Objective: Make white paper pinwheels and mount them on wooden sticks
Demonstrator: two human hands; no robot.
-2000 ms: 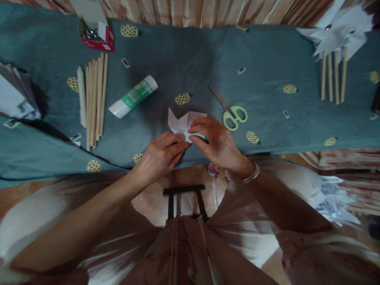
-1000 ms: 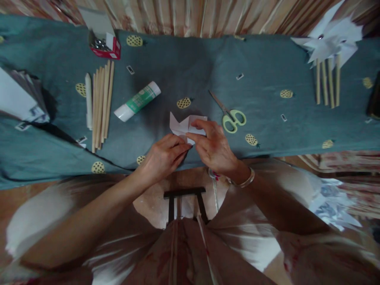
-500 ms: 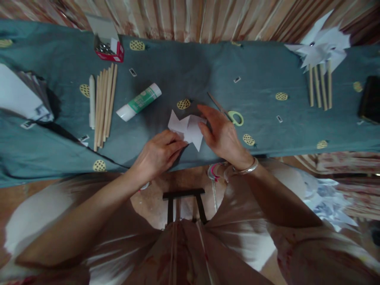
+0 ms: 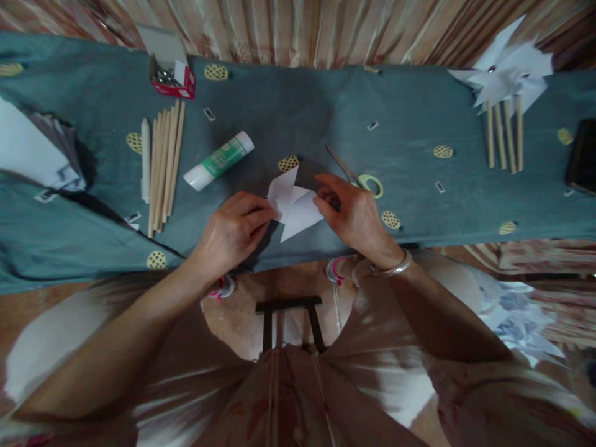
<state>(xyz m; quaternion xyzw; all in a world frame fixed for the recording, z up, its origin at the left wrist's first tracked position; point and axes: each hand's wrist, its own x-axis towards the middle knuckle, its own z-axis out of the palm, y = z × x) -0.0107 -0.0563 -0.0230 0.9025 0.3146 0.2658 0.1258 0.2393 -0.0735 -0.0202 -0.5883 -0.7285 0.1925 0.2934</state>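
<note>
A white paper pinwheel (image 4: 298, 211) with folded, pointed blades is between my hands, near the front edge of the cloth-covered table. My left hand (image 4: 235, 226) is closed, thumb and fingertips pinching its left side. At its right edge, my right hand (image 4: 356, 211) has the thumb against the paper and the other fingers curled behind, with the index finger raised apart. Just beyond the right hand lie scissors (image 4: 371, 184) with light green handles, blades pointing away to the left. A green and white glue stick (image 4: 218, 160) rests on its side, beyond my left hand.
Several wooden sticks (image 4: 164, 167) lie at the left, beside a white stick (image 4: 146, 160). Behind them stands an open red box (image 4: 174, 85) of small metal pieces. White paper sheets (image 4: 32, 149) are at far left. Finished pinwheels (image 4: 507, 74) on sticks lie at far right, near a dark object (image 4: 582, 155).
The pinwheel has turned, so its blades point in different directions. My left hand has shifted slightly left and away from me. My right thumb has come to the paper's right edge.
</note>
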